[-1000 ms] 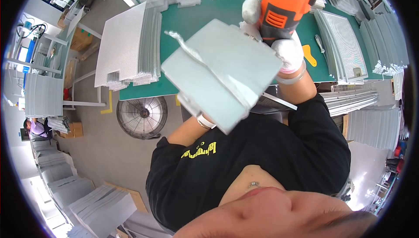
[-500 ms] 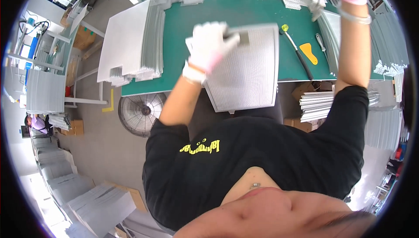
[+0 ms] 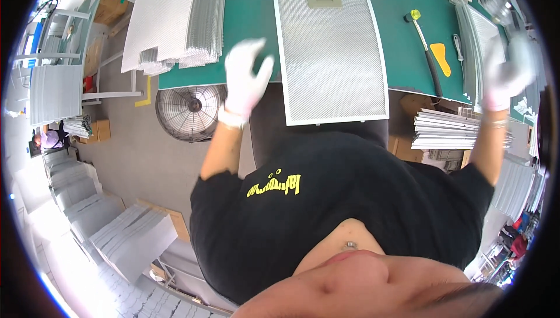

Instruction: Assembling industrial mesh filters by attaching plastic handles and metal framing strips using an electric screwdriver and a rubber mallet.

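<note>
A metal mesh filter panel with a white frame lies on the green table, its near end jutting past the front edge. A beige recessed handle sits at its far end. My left hand, in a white glove, hovers left of the panel without touching it; its fingers are apart and hold nothing. Off to the right, my gloved right hand is smeared by motion beside a stack of mesh sheets. Whether its fingers grip anything does not show.
Mesh sheets stand stacked at the table's left. A yellow-headed mallet, a yellow scraper and a screwdriver lie right of the panel. Below the table are a floor fan and white strips.
My left hand has let go of the panel and moved off to its left. My right hand has come back nearer from the far right. The panel now lies flatter, and the whole view has shifted.
</note>
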A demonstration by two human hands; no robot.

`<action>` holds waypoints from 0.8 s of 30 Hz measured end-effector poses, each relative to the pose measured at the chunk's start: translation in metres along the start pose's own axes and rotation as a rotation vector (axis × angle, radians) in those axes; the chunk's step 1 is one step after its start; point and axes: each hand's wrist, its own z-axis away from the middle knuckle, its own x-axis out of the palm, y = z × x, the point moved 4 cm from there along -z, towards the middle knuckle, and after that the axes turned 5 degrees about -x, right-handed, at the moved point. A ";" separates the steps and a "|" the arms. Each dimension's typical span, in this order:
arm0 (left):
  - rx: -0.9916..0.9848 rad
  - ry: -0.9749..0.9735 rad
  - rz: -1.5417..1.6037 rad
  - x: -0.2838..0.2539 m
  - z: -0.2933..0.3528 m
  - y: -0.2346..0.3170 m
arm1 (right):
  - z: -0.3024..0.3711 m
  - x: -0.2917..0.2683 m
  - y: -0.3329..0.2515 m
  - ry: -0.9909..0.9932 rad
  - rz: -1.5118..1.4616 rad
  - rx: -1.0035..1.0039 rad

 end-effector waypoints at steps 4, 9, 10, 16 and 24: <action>-0.746 -0.188 0.592 0.006 0.132 -0.017 | 0.161 0.069 -0.069 -0.600 0.096 0.249; -1.149 -0.568 1.013 0.029 0.181 0.001 | 0.204 0.102 -0.062 -0.789 -0.029 0.504; -1.179 -0.551 0.989 0.032 0.178 0.004 | 0.191 0.106 -0.064 -0.772 -0.165 0.558; -1.159 -0.596 1.086 0.040 0.172 0.007 | 0.141 0.131 -0.103 -0.432 -0.433 0.477; -1.209 -0.634 1.028 0.046 0.172 0.010 | 0.118 0.145 -0.125 -0.680 -0.335 0.426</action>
